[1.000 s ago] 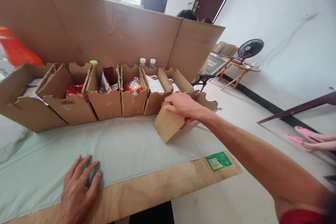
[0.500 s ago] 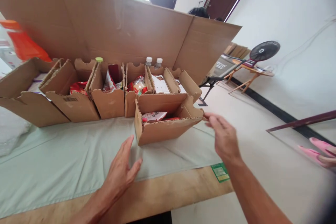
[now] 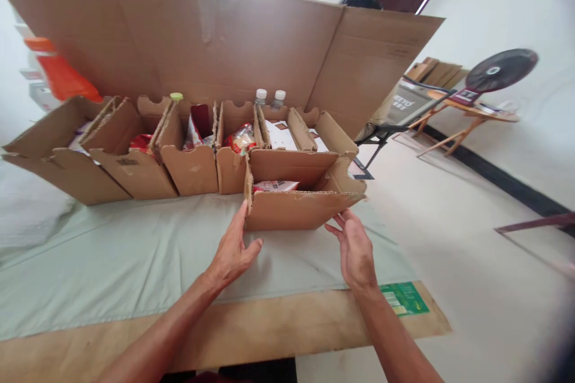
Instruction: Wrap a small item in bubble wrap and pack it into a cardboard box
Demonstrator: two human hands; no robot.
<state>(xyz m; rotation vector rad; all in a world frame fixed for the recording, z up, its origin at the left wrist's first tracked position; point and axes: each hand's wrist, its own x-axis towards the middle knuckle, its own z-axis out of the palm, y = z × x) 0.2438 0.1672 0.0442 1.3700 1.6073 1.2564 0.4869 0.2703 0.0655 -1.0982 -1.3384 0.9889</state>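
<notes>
An open cardboard box [image 3: 300,212] stands crosswise on the cloth, in front of the right part of a row of similar boxes. Inside it lies a white and red packet [image 3: 275,185]. My left hand [image 3: 234,251] is at the box's left end, fingers stretched against the corner and thumb apart. At the lower right corner is my right hand [image 3: 357,248], its fingers apart and slightly bent, the tips at the cardboard. Neither hand is closed round the box.
Several boxes with packets stand behind, such as this box [image 3: 188,167]. A tall cardboard panel [image 3: 269,36] rises behind them, with two white-capped bottles [image 3: 261,96] before it. An orange bottle [image 3: 65,75] is at left. The wooden table edge [image 3: 269,326] runs in front.
My right hand has moved from the box's right end flap to its lower right corner. My left hand has come up to the left end. The view has shifted slightly.
</notes>
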